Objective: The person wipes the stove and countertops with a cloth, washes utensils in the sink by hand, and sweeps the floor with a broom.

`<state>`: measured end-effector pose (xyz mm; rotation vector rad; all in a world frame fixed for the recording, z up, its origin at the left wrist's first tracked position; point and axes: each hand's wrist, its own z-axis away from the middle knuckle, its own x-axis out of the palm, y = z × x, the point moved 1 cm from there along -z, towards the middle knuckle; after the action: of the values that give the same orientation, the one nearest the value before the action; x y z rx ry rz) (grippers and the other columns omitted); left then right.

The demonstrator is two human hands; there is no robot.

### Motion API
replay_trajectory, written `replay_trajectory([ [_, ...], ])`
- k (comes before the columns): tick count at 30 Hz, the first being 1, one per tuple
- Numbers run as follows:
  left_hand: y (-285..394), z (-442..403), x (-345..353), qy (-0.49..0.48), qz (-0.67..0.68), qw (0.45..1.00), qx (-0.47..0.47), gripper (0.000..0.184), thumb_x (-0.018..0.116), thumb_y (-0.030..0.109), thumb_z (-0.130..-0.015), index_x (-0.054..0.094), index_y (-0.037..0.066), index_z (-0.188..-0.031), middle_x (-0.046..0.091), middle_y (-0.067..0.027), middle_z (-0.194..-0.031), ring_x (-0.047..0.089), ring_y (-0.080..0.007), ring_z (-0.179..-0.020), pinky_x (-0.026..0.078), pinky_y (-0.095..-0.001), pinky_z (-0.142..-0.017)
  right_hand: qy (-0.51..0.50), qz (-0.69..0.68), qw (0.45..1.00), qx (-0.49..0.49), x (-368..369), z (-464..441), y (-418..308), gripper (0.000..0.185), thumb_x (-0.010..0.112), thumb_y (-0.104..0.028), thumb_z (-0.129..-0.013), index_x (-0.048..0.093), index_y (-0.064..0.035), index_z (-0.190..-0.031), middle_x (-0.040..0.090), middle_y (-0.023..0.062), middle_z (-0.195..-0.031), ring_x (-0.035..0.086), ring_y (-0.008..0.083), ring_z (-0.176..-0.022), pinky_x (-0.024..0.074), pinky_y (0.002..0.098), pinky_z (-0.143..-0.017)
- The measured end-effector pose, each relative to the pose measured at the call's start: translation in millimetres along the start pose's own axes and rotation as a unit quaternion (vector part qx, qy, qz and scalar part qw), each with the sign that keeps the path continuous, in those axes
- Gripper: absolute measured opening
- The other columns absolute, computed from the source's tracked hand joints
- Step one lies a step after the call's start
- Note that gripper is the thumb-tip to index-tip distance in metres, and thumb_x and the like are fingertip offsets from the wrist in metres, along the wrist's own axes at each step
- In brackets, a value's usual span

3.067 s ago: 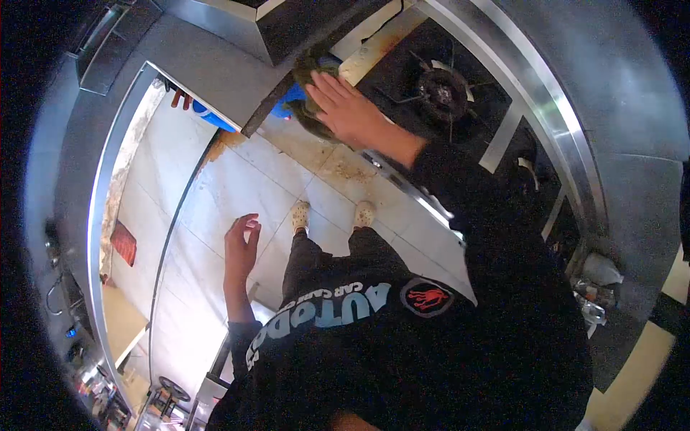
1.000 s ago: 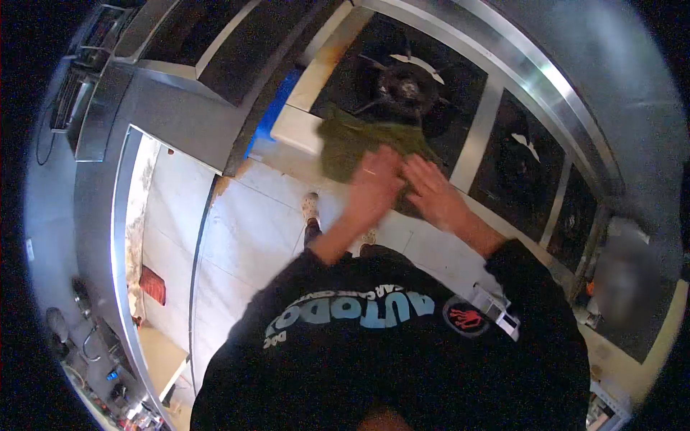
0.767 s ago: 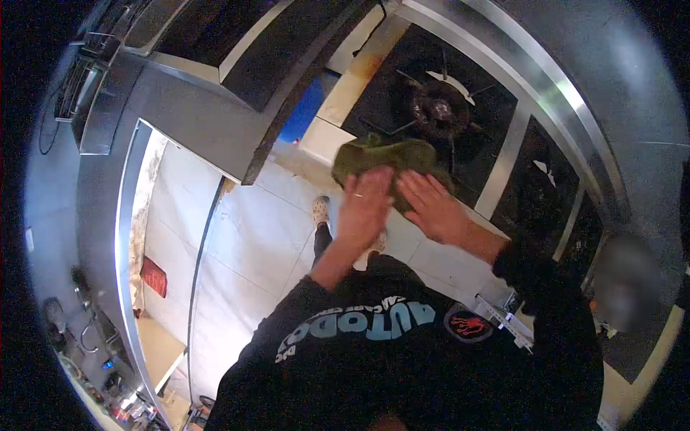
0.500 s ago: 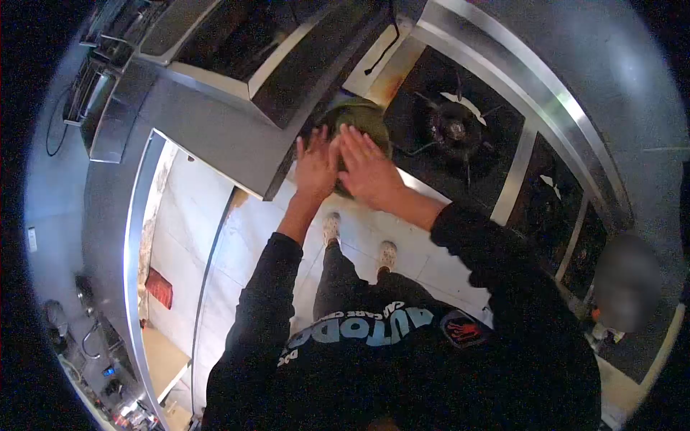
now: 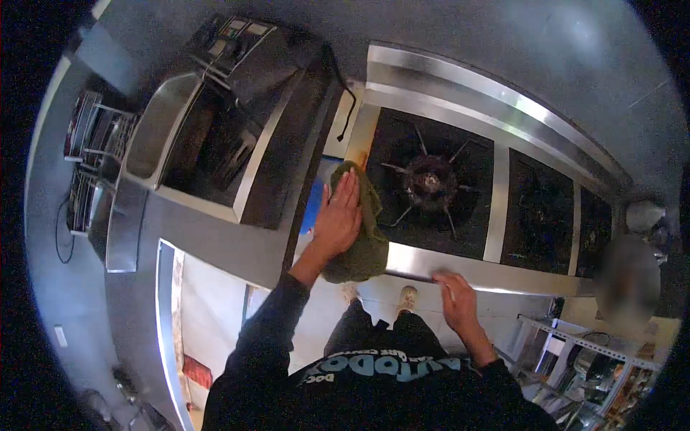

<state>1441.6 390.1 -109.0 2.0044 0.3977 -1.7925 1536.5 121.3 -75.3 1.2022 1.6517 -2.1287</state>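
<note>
Cloth: olive-green towel (image 5: 363, 248), rumpled and thick-folded, draped over the stove's left front corner, its lower end hanging past the front edge.
Left hand: the left hand (image 5: 339, 223) lies flat on the towel, open, fingers extended and pressing rather than clenched.
Right hand: the right hand (image 5: 458, 302) is off the towel, open, fingers loosely bent at the stove's front edge; contact with the steel unclear.
Stove: black-topped gas stove (image 5: 496, 208), steel dividers; one burner (image 5: 430, 181) with spoked supports just right of the towel. Brown staining on the left strip.
Gap: blue object (image 5: 313, 207) between stove and counter, partly hidden; black cable (image 5: 350, 118) hanging above it.
Counter: grey worktop (image 5: 208, 230) at left, bearing a steel unit with a dark well (image 5: 215, 140).
Floor: pale tiles (image 5: 313, 305), light-coloured clogs (image 5: 408, 298), metal rack (image 5: 582, 359) lower right.
Changed: half a second ago both hands lay side by side on the towel; now only the left does, and the towel stretches longer toward the front.
</note>
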Motion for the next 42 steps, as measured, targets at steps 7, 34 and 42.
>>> replay_trajectory([
  [7, -19.6, -100.3, 18.3, 0.078, -0.039, 0.994, 0.058, 0.051, 0.031, 0.020, -0.083, 0.017, 0.000, -0.127, 0.011, -0.0096, -0.136, 0.014, -0.0218, -0.125, 0.011, -0.0467, -0.099, 0.126, 0.009, 0.990, 0.066, -4.3, 8.8, -2.0, 0.015, 0.044, -0.003, -0.076, 0.055, -0.0026, -0.086, 0.055, 0.0151, -0.088, 0.053, 0.0295, -0.083, 0.0420, 0.0342, -0.074],
  [34, -23.1, -143.3, 26.3, 0.058, -0.047, 0.996, 0.038, 0.051, 0.031, 0.020, -0.083, 0.014, 0.009, -0.130, 0.007, -0.0035, -0.137, 0.009, -0.0206, -0.126, 0.010, -0.0474, -0.099, 0.322, 0.170, 0.931, -0.035, 18.7, -20.6, 49.4, 0.014, 0.049, -0.017, -0.076, 0.051, -0.0054, -0.068, 0.048, 0.0099, -0.060, 0.047, 0.0244, -0.049, 0.0373, 0.0325, -0.044],
  [42, -29.7, -183.9, 33.7, 0.116, -0.090, 0.988, 0.050, 0.050, 0.028, 0.024, -0.085, 0.015, 0.006, -0.129, 0.010, -0.0067, -0.136, 0.010, -0.0220, -0.125, 0.011, -0.0476, -0.099, 0.373, 0.190, 0.908, -0.024, 21.5, -25.5, 42.0, 0.008, 0.053, -0.012, -0.071, 0.051, -0.0047, -0.068, 0.050, 0.0115, -0.060, 0.048, 0.0265, -0.049, 0.0391, 0.0345, -0.043],
])
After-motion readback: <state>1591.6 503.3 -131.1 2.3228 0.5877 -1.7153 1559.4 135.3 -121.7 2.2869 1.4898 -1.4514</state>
